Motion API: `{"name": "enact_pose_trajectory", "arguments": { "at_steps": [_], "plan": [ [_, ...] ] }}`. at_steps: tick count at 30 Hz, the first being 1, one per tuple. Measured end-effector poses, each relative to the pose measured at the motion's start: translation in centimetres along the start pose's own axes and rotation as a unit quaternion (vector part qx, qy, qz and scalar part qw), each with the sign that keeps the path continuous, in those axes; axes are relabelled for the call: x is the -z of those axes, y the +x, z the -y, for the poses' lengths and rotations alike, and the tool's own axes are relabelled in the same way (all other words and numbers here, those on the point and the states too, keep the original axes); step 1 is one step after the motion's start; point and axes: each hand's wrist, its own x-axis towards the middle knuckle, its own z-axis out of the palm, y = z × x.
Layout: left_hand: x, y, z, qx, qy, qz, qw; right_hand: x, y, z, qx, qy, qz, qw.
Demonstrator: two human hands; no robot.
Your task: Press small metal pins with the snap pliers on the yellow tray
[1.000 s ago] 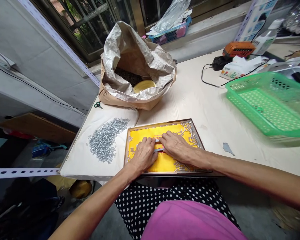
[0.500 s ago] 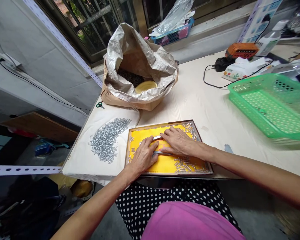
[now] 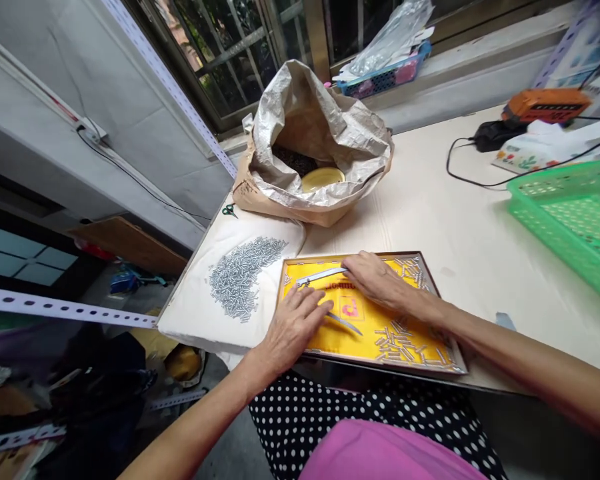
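Note:
A shallow dark-rimmed tray [image 3: 427, 280] with a yellow printed bottom lies at the table's near edge. My right hand [image 3: 375, 283] is over its far middle, fingers closed on the end of a thin flat metal strip [image 3: 323, 273]. That strip points left, its far end close to my left fingertips. My left hand [image 3: 294, 323] is over the tray's left side. A second thin strip [image 3: 347, 324] sticks out rightward from beneath its fingers, which appear closed on it. Small silver pins [image 3: 397, 343] lie scattered along the tray's right side.
Left of the tray, a heap of silver pins [image 3: 243, 277] rests on white cloth [image 3: 180, 320], with green-handled scissors [image 3: 229, 211] behind. An open woven sack [image 3: 320, 207] holding a yellow bowl [image 3: 323, 179] stands at the back. A green basket [image 3: 560, 247] is at right.
The view has swung left, so things sit further right. My hands have moved apart on the tray. The strips, bowed between both hands before, now lie straighter, and red print shows between them.

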Motion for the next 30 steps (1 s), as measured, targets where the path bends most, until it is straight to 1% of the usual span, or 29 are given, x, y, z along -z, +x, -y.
{"name": "enact_pose_trajectory", "arguments": {
  "at_steps": [1,2,3,4,5,7,9,11,13,15,17,19,21,22,23,24,26,28,30],
  "plan": [
    [0.2,-0.3,1.0,0.047,0.010,-0.042,0.998,0.3,-0.4,-0.5,0.000,-0.002,-0.004,1.000],
    [0.3,-0.6,2.2,0.108,0.024,-0.081,0.991,0.6,-0.8,-1.1,-0.006,-0.007,-0.004,1.000],
    [0.4,-1.0,3.7,0.178,0.040,-0.113,0.977,0.9,-1.2,-1.8,-0.015,-0.010,-0.002,1.000],
    [0.4,-1.5,5.3,0.239,0.059,-0.127,0.961,1.2,-1.6,-2.5,-0.024,-0.011,0.000,1.000],
    [0.2,-2.0,7.0,0.277,0.076,-0.108,0.952,1.4,-2.0,-3.2,-0.035,-0.010,0.003,0.999],
    [-0.4,-3.1,10.1,0.318,0.103,-0.037,0.942,1.9,-2.4,-4.3,-0.050,-0.001,0.013,0.999],
    [-1.3,-3.9,12.3,0.311,0.119,0.035,0.942,2.1,-2.6,-4.9,-0.054,0.009,0.025,0.998],
    [-2.2,-4.3,13.5,0.280,0.133,0.080,0.948,2.2,-2.5,-5.0,-0.050,0.007,0.043,0.998],
    [-2.6,-4.3,14.1,0.249,0.143,0.099,0.953,2.0,-2.3,-4.9,-0.037,-0.003,0.070,0.997],
    [-2.5,-4.1,14.4,0.230,0.143,0.107,0.957,1.6,-2.1,-4.7,-0.021,-0.013,0.093,0.995],
    [-1.9,-3.6,14.3,0.223,0.127,0.101,0.961,1.3,-1.9,-4.5,-0.012,-0.027,0.098,0.995],
    [-1.2,-3.0,13.5,0.242,0.091,0.054,0.965,1.2,-1.6,-4.1,-0.008,-0.052,0.092,0.994],
    [-0.7,-2.3,11.7,0.299,0.013,-0.012,0.954,1.3,-1.4,-3.2,-0.001,-0.074,0.089,0.993],
    [-0.6,-1.9,10.5,0.337,-0.047,-0.037,0.940,1.4,-1.3,-2.5,0.001,-0.081,0.091,0.993],
    [-0.6,-1.5,9.0,0.374,-0.124,-0.043,0.918,1.6,-1.2,-1.6,0.000,-0.085,0.096,0.992],
    [-0.8,-1.1,7.5,0.399,-0.209,-0.034,0.892,1.7,-1.1,-0.7,-0.006,-0.088,0.105,0.991],
    [-1.5,-0.3,4.6,0.427,-0.344,-0.015,0.836,1.8,-1.3,1.3,-0.017,-0.092,0.126,0.988],
    [-2.4,0.3,2.4,0.449,-0.436,0.000,0.780,1.7,-1.8,3.0,-0.020,-0.080,0.133,0.988],
    [-3.2,0.8,1.1,0.461,-0.495,-0.001,0.736,1.3,-2.6,4.1,-0.035,-0.062,0.143,0.987]
  ]
}}
